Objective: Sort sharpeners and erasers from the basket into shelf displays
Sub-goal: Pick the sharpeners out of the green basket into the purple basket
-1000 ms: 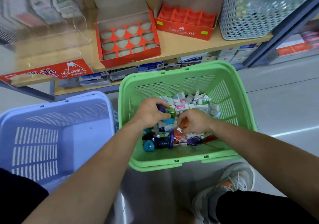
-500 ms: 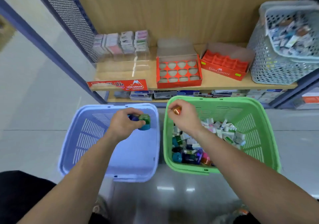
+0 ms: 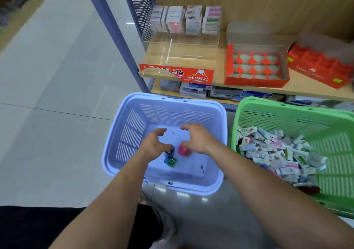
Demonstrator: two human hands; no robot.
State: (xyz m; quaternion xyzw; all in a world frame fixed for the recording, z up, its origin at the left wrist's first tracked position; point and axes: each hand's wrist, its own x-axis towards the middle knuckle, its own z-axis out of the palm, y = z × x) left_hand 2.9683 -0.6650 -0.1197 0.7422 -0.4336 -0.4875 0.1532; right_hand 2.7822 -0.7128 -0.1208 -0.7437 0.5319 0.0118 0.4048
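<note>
Lilac basket [image 3: 132,133], centre frame, held the sharpeners [image 3: 170,160] under a spread left hand [image 3: 155,145] and right hand [image 3: 199,141], both gripping nothing. Separating sharpeners looked underway; next called for reaching right into the green basket [image 3: 277,119], among erasers [image 3: 268,147].

The grey tiled floor [image 3: 57,95] carries a lilac basket [image 3: 132,133] and a green basket [image 3: 287,118] side by side. Above them, the wooden shelf [image 3: 220,67] holds a clear eraser display [image 3: 178,57], a red cut-out tray [image 3: 255,81] and a red Faber-Castell box [image 3: 316,76].
</note>
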